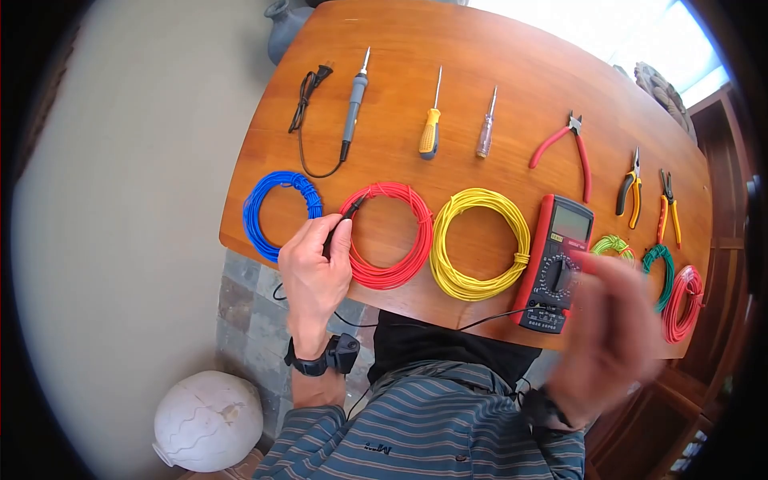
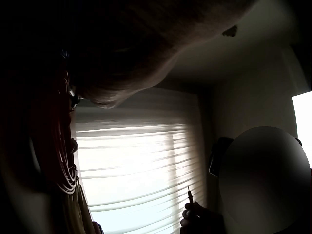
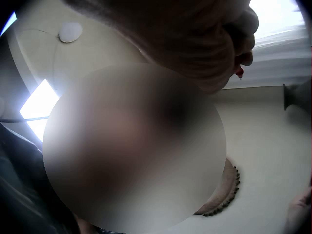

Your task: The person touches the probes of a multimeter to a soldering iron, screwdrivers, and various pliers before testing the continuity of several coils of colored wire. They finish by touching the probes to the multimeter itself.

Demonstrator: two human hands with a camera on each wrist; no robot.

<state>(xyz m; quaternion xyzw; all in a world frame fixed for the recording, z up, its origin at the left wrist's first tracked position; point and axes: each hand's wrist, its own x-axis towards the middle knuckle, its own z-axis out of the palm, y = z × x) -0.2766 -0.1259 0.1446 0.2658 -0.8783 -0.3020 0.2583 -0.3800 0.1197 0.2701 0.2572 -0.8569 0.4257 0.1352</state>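
My left hand (image 1: 314, 268) pinches a black probe (image 1: 346, 218), its tip over the upper left of the red wire coil (image 1: 421, 232). The multimeter (image 1: 570, 220), red-edged, lies near the table's front edge with a black lead (image 1: 496, 317) across its lower part. My right hand (image 1: 612, 340) is raised and blurred beside the meter's lower right. Between its fingers a small red tip (image 3: 240, 73) shows in the right wrist view, and the left wrist view has it as a dark outline with a thin pointed probe (image 2: 190, 196).
Blue (image 1: 254, 212) and yellow (image 1: 448, 264) coils flank the red one; smaller coils lie right of the meter. Behind are a soldering iron (image 1: 352, 112), two screwdrivers and red-handled cutters (image 1: 584, 164), with two pliers farther right. A white pot (image 1: 210, 420) stands below left.
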